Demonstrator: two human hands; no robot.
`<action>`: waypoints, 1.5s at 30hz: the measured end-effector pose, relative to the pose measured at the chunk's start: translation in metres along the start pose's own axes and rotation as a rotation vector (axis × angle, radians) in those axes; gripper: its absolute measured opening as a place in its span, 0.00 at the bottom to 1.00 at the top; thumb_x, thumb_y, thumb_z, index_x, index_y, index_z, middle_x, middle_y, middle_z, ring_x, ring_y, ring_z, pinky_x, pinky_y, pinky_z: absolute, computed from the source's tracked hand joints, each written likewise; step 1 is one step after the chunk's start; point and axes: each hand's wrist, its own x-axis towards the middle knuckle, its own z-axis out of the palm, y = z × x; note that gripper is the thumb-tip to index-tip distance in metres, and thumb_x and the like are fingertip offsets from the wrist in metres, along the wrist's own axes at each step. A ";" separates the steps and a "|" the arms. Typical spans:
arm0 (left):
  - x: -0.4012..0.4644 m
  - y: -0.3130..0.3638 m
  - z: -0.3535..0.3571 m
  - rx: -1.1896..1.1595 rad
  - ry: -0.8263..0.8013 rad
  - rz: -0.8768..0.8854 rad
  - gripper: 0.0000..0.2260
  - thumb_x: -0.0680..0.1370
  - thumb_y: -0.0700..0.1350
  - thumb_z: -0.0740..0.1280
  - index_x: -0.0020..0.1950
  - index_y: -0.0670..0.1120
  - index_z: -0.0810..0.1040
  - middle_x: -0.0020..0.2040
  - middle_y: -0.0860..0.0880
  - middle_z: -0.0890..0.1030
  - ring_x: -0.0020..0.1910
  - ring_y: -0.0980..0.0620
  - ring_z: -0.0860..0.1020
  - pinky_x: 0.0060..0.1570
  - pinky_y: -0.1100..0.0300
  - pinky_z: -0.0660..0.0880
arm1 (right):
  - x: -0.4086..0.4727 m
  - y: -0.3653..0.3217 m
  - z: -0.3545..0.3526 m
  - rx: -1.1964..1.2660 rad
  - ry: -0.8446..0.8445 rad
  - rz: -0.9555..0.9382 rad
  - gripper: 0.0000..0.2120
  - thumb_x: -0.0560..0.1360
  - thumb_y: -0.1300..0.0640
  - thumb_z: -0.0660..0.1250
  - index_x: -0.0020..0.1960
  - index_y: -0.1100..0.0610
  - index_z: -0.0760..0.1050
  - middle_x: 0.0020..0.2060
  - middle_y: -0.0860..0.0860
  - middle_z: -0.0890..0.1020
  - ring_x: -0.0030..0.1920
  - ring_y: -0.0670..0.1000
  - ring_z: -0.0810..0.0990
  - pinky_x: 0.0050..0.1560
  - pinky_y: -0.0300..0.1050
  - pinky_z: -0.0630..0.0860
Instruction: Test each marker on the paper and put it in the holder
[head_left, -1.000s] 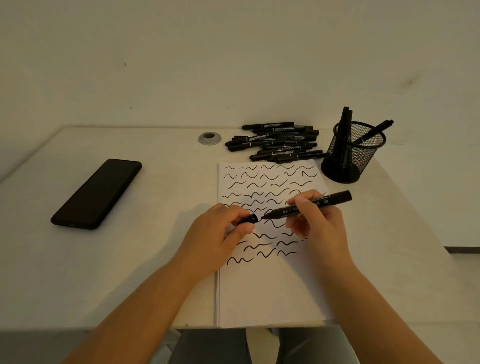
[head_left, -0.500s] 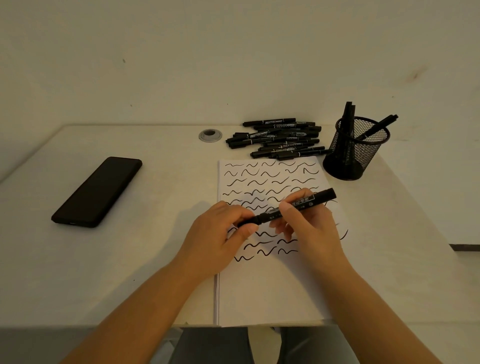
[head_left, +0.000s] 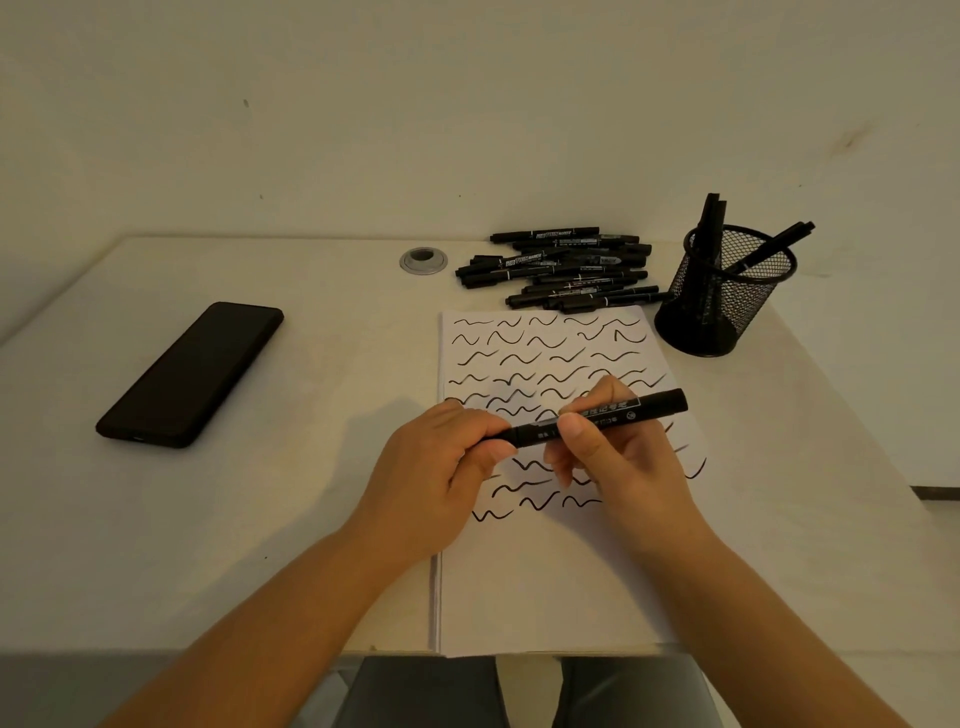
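The paper (head_left: 545, 582) lies under both hands, the holder (head_left: 724, 291) beyond the right hand (head_left: 618, 462). Both pinch one marker (head_left: 597, 418), the left hand (head_left: 441, 467) wrapped round its cap end. I'd press the cap squarely home before lifting away.

A black smartphone (head_left: 189, 374) lies face up and slantwise on the pale desk (head_left: 156, 545), well off to the left of the left hand and a little farther from the body. A round grey cable grommet (head_left: 423, 260) sits in the desk top beyond the hands, near the back edge, where the desk meets a plain off-white wall (head_left: 363, 114)
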 end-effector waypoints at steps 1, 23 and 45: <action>0.000 -0.001 0.000 -0.016 -0.016 -0.003 0.16 0.76 0.52 0.55 0.45 0.45 0.79 0.31 0.62 0.69 0.35 0.61 0.68 0.36 0.70 0.65 | 0.000 0.001 0.000 -0.001 -0.007 -0.005 0.05 0.71 0.55 0.66 0.40 0.55 0.73 0.27 0.50 0.78 0.30 0.50 0.75 0.33 0.40 0.74; 0.002 -0.016 -0.011 -0.196 0.037 -0.159 0.07 0.73 0.52 0.64 0.42 0.66 0.74 0.36 0.61 0.79 0.39 0.60 0.75 0.39 0.73 0.68 | 0.007 -0.005 -0.011 -0.067 0.146 0.040 0.02 0.68 0.53 0.71 0.39 0.49 0.79 0.32 0.50 0.80 0.33 0.49 0.76 0.37 0.40 0.74; 0.174 -0.008 -0.014 0.259 -0.070 -0.175 0.04 0.74 0.54 0.65 0.47 0.57 0.75 0.40 0.60 0.76 0.41 0.60 0.75 0.38 0.63 0.71 | 0.099 -0.108 -0.098 -0.776 0.491 -0.298 0.08 0.73 0.55 0.67 0.49 0.47 0.72 0.38 0.35 0.77 0.40 0.33 0.77 0.34 0.28 0.70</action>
